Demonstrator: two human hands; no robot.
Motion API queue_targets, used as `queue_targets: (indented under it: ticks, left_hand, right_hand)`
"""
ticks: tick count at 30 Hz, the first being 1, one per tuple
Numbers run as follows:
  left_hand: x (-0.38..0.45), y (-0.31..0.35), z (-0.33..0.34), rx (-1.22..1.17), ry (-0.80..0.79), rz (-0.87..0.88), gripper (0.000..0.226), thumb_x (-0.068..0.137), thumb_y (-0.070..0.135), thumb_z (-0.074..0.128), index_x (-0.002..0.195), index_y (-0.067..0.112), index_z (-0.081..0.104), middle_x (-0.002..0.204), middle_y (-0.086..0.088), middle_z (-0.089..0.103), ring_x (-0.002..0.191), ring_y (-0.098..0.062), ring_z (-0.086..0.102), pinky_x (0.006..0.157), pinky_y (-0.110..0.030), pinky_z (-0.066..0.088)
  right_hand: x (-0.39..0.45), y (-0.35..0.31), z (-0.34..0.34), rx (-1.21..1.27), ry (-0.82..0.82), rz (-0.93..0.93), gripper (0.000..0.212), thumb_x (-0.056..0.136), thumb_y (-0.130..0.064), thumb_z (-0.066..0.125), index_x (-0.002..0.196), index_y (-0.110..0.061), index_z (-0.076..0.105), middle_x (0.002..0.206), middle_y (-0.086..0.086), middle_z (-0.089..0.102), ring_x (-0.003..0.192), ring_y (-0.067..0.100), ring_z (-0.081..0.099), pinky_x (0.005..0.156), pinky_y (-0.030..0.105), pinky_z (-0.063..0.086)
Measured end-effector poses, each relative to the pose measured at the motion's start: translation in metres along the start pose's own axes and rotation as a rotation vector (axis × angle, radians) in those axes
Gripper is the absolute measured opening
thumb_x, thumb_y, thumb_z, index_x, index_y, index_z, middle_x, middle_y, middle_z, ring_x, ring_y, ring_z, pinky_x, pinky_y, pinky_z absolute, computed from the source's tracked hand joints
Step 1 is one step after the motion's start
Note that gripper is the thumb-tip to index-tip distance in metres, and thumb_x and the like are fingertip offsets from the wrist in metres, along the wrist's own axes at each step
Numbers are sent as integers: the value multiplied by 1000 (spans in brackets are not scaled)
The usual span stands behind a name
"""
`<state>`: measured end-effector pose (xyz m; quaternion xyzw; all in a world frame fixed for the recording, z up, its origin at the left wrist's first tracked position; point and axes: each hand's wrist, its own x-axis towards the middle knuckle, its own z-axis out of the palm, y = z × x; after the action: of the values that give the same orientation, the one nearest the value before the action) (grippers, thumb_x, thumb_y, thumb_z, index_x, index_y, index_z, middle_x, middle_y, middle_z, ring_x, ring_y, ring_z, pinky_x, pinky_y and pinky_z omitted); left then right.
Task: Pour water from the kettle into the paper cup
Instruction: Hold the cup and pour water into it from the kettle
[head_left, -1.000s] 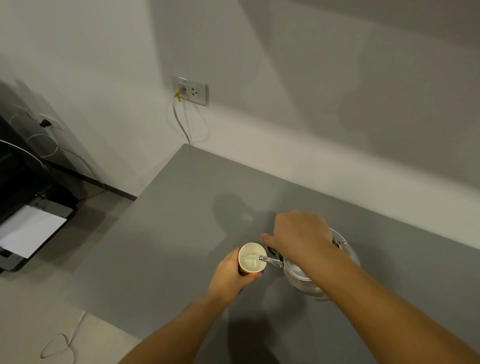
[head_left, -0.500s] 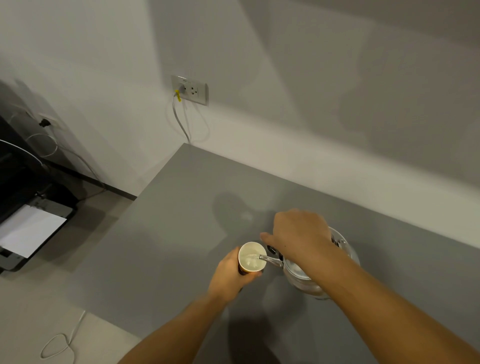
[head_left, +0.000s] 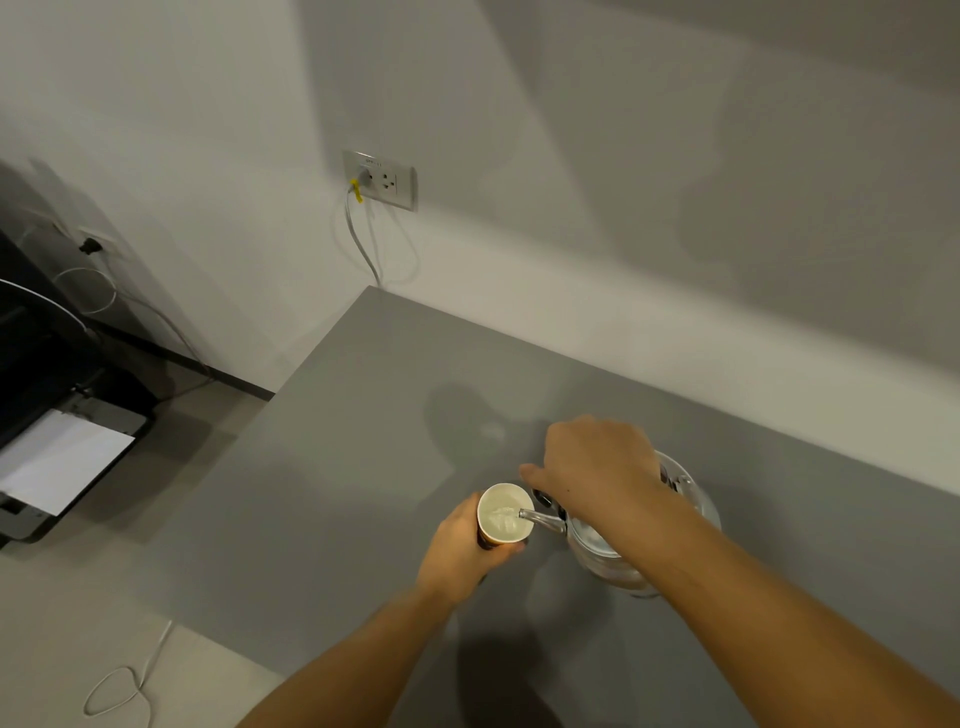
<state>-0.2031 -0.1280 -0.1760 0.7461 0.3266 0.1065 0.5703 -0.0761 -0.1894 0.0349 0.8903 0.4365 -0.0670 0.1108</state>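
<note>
Nothing much has shifted since the earlier frames: your hands sit as before, with the kettle spout over the cup.

Head view: your left hand (head_left: 462, 545) is wrapped around the cup (head_left: 505, 515), low and centre in the frame, on the grey table (head_left: 337, 467). That cup is white inside with a dark outer wall, standing upright, and holds rippling water. Your right hand (head_left: 597, 467) is closed over the top of the kettle (head_left: 608, 556), gripping it. It is shiny metal, tilted left, its thin spout reaching over the cup's rim. A wall socket (head_left: 382, 179) sits upper left, a printer (head_left: 62, 447) at the left edge.
</note>
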Motion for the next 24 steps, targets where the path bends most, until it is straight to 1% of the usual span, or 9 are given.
queue_targets:
  ticks: [2,4,8,12,15,18,22,24]
  left_hand:
    - [0,0,0,10,0,10,57,70,42,89,121,34,65,109,17,72,100,0,67,75,-8,50]
    - [0,0,0,8,2,12,58,70,42,89,122,34,65,110,17,72,101,2,66,75,-5,49]
    - [1,-1,0,11,6,13,58,69,45,89,121,37,65,109,20,72,100,5,65,75,-5,48]
    - [1,-2,0,16,6,22,58,69,44,89,121,37,65,111,21,72,103,6,65,79,-4,47]
    - [1,-2,1,8,8,22,57,69,44,89,120,37,65,110,21,72,102,6,65,78,-3,47]
    - [1,-3,1,11,10,25,56,69,45,89,120,37,65,110,20,72,101,4,66,78,-6,49]
    - [3,-5,2,20,9,31,57,70,43,90,121,33,65,111,17,72,102,-1,67,83,-18,54]
    - [3,-5,2,21,8,29,56,71,42,90,120,33,66,111,16,72,102,0,67,82,-16,54]
  right_hand:
    - [1,-1,0,5,-10,5,47,89,-46,57,53,-22,41,54,-3,41,46,14,36,47,28,26]
    - [1,-1,-1,5,-20,8,47,90,-46,56,53,-22,41,54,-3,41,46,14,36,47,28,26]
    - [1,-2,-2,1,-15,2,48,90,-47,56,53,-22,40,54,-3,40,46,14,35,45,28,24]
    - [0,-2,-3,-9,-17,-3,48,91,-48,56,54,-22,39,56,-4,40,47,13,34,45,28,24]
    - [0,-2,-3,-9,-11,-6,47,90,-47,56,54,-22,39,55,-4,41,46,14,35,44,28,22]
    - [0,-2,-2,-13,1,-8,47,90,-46,56,53,-22,39,54,-3,40,46,14,35,44,28,21]
    - [1,-3,-2,-16,-4,-2,48,90,-47,56,53,-22,39,54,-3,40,46,14,34,44,28,21]
    - [1,-2,-2,-17,-5,-3,48,89,-47,56,52,-22,40,54,-3,41,46,14,34,45,28,22]
